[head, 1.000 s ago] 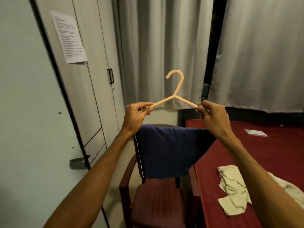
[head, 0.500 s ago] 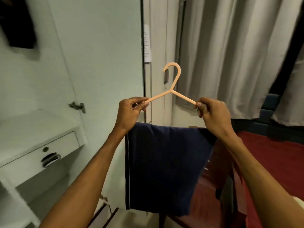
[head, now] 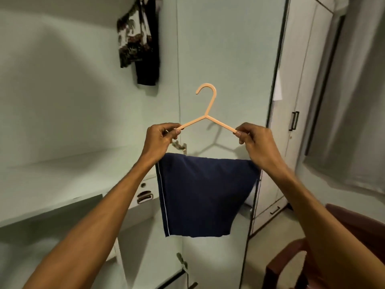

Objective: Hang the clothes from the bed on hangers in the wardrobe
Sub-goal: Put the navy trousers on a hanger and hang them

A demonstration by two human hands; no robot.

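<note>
A: Moved: our view has swung from the curtain to the open pale-green wardrobe [head: 62, 105]. The peach plastic hanger [head: 206, 116], with a folded dark navy cloth garment [head: 204, 195] draped beneath it, now faces the wardrobe.
B: Hands: our left hand [head: 160, 138] and right hand [head: 254, 140] each pinch one arm tip. Long axis level, left-right; hook upward, curling left.
A: Handling: we should keep the hanger level so the cloth stays on, raising the hook toward the height of the patterned dark garment [head: 138, 38].
</note>
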